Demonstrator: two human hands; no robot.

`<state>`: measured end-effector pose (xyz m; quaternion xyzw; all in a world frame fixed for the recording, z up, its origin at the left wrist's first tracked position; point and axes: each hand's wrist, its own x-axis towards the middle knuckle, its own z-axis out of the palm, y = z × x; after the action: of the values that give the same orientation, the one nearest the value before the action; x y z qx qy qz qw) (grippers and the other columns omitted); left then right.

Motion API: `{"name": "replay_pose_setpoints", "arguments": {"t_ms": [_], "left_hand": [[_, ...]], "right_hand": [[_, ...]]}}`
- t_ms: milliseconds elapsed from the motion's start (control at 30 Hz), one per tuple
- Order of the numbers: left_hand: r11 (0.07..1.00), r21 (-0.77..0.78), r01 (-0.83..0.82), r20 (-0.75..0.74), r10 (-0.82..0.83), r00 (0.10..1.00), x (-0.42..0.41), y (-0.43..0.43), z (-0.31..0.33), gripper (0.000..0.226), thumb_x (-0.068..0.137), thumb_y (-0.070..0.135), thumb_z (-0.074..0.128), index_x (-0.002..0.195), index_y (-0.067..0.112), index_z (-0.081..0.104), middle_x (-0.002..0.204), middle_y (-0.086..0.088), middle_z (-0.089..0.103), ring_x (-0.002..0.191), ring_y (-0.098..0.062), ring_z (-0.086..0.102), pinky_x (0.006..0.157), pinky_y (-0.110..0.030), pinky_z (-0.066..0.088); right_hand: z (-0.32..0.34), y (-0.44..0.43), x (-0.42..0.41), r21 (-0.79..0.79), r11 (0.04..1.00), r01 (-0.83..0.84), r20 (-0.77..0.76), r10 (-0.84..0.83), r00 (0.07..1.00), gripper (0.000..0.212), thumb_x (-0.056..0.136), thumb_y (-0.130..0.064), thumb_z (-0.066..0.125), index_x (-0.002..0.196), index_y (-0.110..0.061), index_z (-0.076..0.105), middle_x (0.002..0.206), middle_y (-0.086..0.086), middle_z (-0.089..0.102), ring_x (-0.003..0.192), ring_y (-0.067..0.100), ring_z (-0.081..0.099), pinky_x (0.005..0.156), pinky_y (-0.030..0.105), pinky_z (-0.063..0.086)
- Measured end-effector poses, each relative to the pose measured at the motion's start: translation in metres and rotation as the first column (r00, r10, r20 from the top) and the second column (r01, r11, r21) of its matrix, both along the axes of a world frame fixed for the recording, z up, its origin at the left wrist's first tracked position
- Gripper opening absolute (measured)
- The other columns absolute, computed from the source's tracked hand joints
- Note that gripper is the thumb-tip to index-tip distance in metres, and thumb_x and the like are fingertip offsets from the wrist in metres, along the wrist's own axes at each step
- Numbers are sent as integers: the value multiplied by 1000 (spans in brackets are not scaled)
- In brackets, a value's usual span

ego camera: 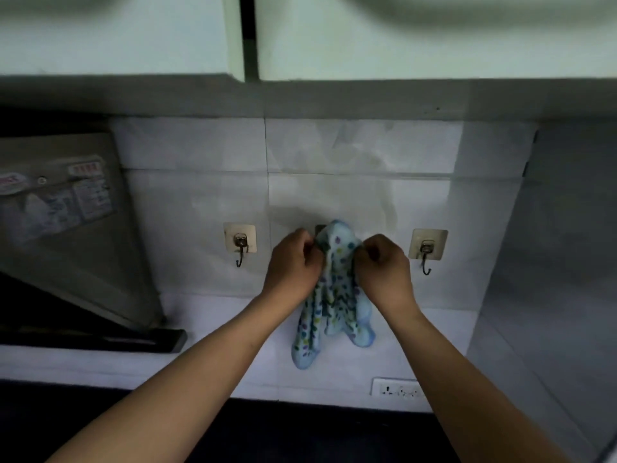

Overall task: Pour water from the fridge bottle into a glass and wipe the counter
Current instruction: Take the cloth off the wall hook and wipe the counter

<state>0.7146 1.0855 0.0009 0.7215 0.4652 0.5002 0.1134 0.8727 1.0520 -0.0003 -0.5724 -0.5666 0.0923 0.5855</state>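
A light blue cloth with coloured dots (334, 295) hangs against the white tiled wall, its top bunched over a middle wall hook that it mostly hides. My left hand (293, 262) pinches the cloth's upper left edge. My right hand (382, 265) grips its upper right edge. Both hands are raised to hook height with fingers curled into the fabric. The cloth's lower ends dangle between my forearms. No bottle or glass is in view.
Two bare adhesive hooks flank the cloth, a left hook (239, 243) and a right hook (427, 250). A steel chimney hood (66, 222) juts out at left. Pale cabinets (400, 35) hang overhead. A white socket plate (397, 389) sits low on the wall above the dark counter edge (300, 429).
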Motion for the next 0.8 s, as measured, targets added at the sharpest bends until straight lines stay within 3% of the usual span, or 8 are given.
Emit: {"name": "replay_pose_setpoints", "arguments": {"t_ms": [133,233,367,433,533,633,700,800], "left_hand": [[1000,5,1,-6,-1,1000,-11,-35,3,23,88,10,56,71,23,46,65,8,51,60,-2,47,51,-13,32],[999,-23,35,0,-35,999,-22,-63,-15,16,89,8,59,76,14,51,62,9,51,58,-10,47,55,-20,37],[980,-180,87,16,-86,996,-34,-108,-67,8,90,5,59,82,3,58,63,-3,55,52,-5,40,51,-20,35],[965,-246,89,3,-91,996,-38,-130,-97,7,90,5,59,83,3,59,69,-11,61,54,-10,44,54,-24,39],[929,-368,38,-31,-53,998,-45,-158,-146,7,90,8,59,84,6,60,74,-11,65,60,-18,54,58,-31,45],[881,-474,-4,-30,-12,999,-51,-186,-196,10,90,8,62,80,8,60,66,0,59,56,-5,48,56,-20,41],[838,-545,-27,-38,8,999,-55,-205,-228,13,90,8,63,78,11,60,63,5,56,54,-2,46,55,-16,40],[738,-671,-74,-57,47,997,-59,-229,-270,12,92,10,61,80,12,60,68,-4,62,55,-2,48,55,-20,43]], "right_hand": [[1,-32,-1,6,998,-55,-11,55,998,19,81,-8,57,66,-10,47,61,2,50,56,11,45,55,29,37],[-19,-56,-2,-48,987,-152,-111,146,983,14,80,-15,58,68,-9,53,65,14,56,61,18,53,58,45,53],[-70,-91,-7,-178,948,-264,-219,224,950,14,84,-13,57,70,-11,55,73,21,60,64,30,58,59,60,53],[-98,-108,-9,-240,928,-285,-252,224,941,14,82,-13,55,67,-14,55,75,22,62,66,39,60,60,61,54],[-148,-132,-12,-342,883,-322,-297,224,928,14,77,-19,54,63,-20,52,70,21,57,61,28,55,59,62,54],[-200,-153,-13,-446,821,-357,-351,207,913,13,73,-28,56,67,-16,54,70,20,58,64,23,54,64,60,53],[-229,-166,-15,-502,791,-350,-331,198,922,11,78,-22,58,70,-15,56,70,18,60,63,19,55,63,52,54],[-262,-188,-22,-571,761,-309,-252,196,948,12,83,-7,58,72,-11,55,62,3,55,54,5,48,54,28,44]]}}
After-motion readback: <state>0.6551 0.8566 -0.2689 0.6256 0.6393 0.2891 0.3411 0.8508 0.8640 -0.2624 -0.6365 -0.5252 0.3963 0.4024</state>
